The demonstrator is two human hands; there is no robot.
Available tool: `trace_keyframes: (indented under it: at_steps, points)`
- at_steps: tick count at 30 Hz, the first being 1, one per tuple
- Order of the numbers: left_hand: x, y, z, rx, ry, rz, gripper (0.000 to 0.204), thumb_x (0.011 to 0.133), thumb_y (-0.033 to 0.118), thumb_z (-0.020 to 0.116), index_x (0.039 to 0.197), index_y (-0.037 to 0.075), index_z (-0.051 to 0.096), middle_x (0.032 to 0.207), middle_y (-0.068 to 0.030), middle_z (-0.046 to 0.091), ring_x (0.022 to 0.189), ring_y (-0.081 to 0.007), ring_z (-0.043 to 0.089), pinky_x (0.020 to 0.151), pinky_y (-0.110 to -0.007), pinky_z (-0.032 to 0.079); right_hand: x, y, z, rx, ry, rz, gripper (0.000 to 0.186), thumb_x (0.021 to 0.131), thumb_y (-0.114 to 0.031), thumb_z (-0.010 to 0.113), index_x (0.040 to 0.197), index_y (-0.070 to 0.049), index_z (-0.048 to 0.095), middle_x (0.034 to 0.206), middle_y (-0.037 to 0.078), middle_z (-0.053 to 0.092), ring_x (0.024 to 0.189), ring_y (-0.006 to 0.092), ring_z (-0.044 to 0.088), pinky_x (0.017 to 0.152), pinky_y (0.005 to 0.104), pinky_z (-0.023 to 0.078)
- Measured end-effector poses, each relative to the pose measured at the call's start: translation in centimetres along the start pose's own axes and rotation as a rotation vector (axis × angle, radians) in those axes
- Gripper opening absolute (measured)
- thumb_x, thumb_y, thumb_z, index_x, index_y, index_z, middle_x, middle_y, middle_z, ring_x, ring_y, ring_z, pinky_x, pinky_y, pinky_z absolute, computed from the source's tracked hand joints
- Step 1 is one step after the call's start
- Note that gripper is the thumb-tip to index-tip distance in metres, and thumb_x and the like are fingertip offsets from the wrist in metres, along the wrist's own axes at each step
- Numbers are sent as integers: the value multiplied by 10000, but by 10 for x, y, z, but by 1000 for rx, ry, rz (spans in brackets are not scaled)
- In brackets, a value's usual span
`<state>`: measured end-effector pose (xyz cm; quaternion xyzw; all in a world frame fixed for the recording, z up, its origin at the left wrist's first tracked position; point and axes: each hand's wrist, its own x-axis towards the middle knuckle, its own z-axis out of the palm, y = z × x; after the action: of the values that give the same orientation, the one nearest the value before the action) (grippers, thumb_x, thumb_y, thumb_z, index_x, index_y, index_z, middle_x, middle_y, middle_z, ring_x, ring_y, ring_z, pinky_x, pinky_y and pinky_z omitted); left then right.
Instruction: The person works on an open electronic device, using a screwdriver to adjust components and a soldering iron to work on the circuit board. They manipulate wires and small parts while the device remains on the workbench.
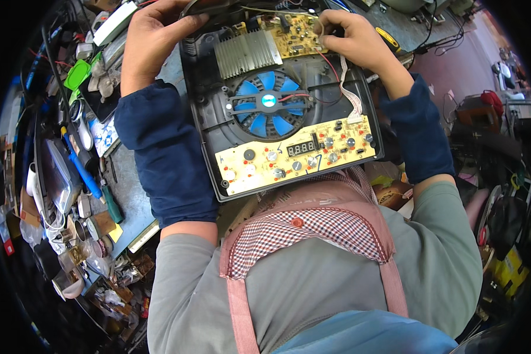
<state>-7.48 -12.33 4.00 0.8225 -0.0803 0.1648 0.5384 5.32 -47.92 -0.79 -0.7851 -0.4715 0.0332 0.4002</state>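
An opened induction cooker base (203,127) in black plastic lies in front of me. It holds a blue-bladed fan (268,105), a finned heat sink (248,54), a yellow power board (298,36) and, at the near edge, a control board (265,160) with a small display. At the far left corner my left hand (153,44) grips a dark, curved part (218,8), mostly cut off by the frame. My right hand (360,44) is closed in a pinch over the power board's right edge, beside thin wires. Whatever is between its fingertips is hidden.
Left on the bench (133,183) lie a green-handled screwdriver (110,203), a blue pen-like tool (81,165), a bright green piece (76,75) and much clutter. A white ribbon cable (353,103) joins the boards. A yellow-black tool (387,39) lies beyond my right hand.
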Motion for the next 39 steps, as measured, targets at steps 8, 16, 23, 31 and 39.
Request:
trace_keyframes:
  at_steps: [8, 16, 23, 31, 39]
  points:
    - [14, -23, 6, -58, 319, 56, 281, 921, 168, 811, 1109, -35, 758, 956, -78, 771, 831, -117, 704, 766, -244, 557, 18, -15, 5, 254, 412, 74, 176, 956, -61, 652, 1124, -5, 659, 898, 15, 666, 793, 108, 633, 724, 256, 524]
    - [22, -68, -13, -330, 447, -115, 294, 966, 169, 753, 1171, -37, 713, 1045, -90, 755, 866, -149, 726, 715, -295, 621, -27, 31, -17, -811, 704, 144, 258, 881, -298, 740, 1071, -127, 777, 1046, 113, 742, 942, 343, 682, 858, 452, 524]
    - [28, -81, -5, -388, 534, -303, 287, 964, 230, 761, 1095, -22, 719, 965, -58, 749, 771, -127, 689, 609, -257, 544, -45, 65, -4, -662, 843, 315, 277, 883, -342, 756, 1038, -115, 787, 1044, 120, 742, 964, 351, 671, 863, 431, 522]
    - [30, -83, -2, -346, 617, -404, 320, 933, 286, 786, 1042, -12, 740, 762, 0, 670, 591, -97, 554, 543, -255, 414, -47, 73, -1, -463, 950, 304, 171, 876, -182, 699, 988, -83, 783, 1018, 112, 740, 935, 325, 692, 835, 395, 533]
    - [28, -89, -4, -329, 583, -527, 251, 963, 266, 753, 1008, 20, 733, 764, 23, 668, 567, -82, 508, 522, -238, 376, -47, 73, -1, -433, 969, 322, 166, 874, -179, 697, 988, -89, 778, 1007, 109, 739, 938, 322, 691, 842, 393, 535]
